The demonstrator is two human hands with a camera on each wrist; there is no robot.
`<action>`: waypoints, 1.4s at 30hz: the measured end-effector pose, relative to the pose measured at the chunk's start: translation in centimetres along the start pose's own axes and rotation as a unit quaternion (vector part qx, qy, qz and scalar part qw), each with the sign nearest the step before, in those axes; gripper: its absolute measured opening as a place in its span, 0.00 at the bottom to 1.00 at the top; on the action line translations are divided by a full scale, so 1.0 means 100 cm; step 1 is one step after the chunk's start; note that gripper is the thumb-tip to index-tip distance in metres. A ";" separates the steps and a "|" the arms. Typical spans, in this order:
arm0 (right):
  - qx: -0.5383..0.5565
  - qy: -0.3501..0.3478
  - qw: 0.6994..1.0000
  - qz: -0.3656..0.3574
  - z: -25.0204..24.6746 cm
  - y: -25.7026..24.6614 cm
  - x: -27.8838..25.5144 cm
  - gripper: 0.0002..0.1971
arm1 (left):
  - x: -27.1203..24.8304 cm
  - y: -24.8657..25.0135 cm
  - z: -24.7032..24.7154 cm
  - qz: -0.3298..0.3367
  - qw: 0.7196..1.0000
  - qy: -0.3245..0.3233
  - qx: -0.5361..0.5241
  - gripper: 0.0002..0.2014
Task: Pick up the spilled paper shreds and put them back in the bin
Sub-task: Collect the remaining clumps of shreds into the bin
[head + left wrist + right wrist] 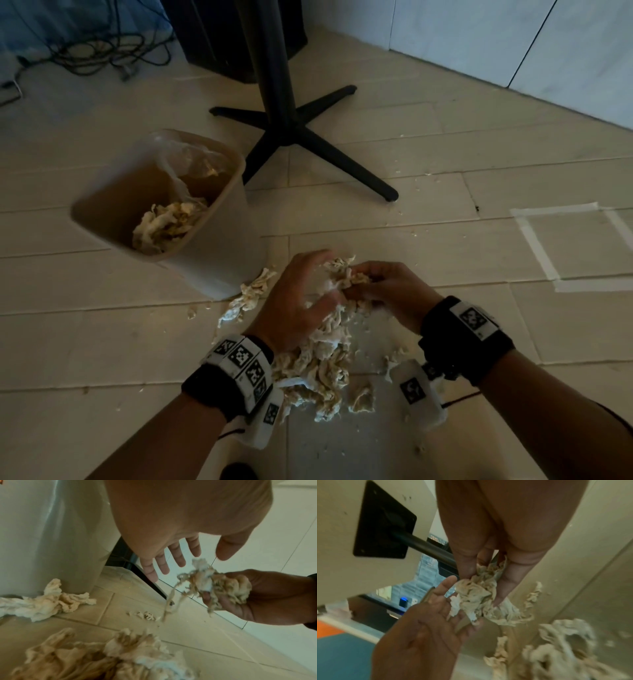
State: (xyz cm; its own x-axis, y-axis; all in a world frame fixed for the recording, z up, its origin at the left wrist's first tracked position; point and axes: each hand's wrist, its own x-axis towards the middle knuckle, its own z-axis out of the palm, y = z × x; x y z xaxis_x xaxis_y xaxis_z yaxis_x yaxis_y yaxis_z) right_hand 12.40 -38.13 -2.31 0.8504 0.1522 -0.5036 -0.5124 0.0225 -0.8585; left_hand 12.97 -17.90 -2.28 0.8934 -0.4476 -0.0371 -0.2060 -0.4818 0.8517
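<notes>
- Nearest the head camera, two forearms are seen, each strapped with a black wristband (219, 387) carrying white blocks printed with square black markers.
- At far left on the tiled floor (445, 260), a beige bin (219, 240) is stood upright; a clear plastic liner is draped inside it and a wad of paper shreds is seen lying at its bottom.
- Just beside the foot of the bin, a small bunch of shreds is left on the floor, touching or nearly touching the bin's wall.
- Next rightward, the left hand (294, 301) is held over the spill, its grip spread: in the left wrist view the fingers (178, 557) are seen straight and apart, with nothing pinched between them.
- Beneath and between both hands, the main pile of paper shreds (325, 373) is spread over the floor, with small crumbs scattered round it.
- To the right of that, the right hand (390, 291) is closed round a clump of shreds (346, 274), thumb and fingers curled about it; the clump is lifted off the floor, loose strands hanging from it.
- Behind the hands, a black four-legged pedestal base (294, 126) is set on the floor.
- At far right, a square outline of white tape (534, 246) is stuck to the tiles.
</notes>
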 end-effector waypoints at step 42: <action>-0.238 0.100 0.966 -0.006 -0.008 -0.005 0.034 0.17 | -0.016 0.082 -0.188 0.049 0.931 0.225 0.283 0.18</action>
State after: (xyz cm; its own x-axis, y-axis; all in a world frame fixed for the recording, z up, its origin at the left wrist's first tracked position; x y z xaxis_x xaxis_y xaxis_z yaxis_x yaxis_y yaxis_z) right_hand 15.66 -38.37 -3.66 0.8861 -0.0409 -0.4617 -0.4305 -0.4417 -0.7871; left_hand 17.37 -6.94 14.56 0.9101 -0.2111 0.3566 -0.3587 -0.8322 0.4228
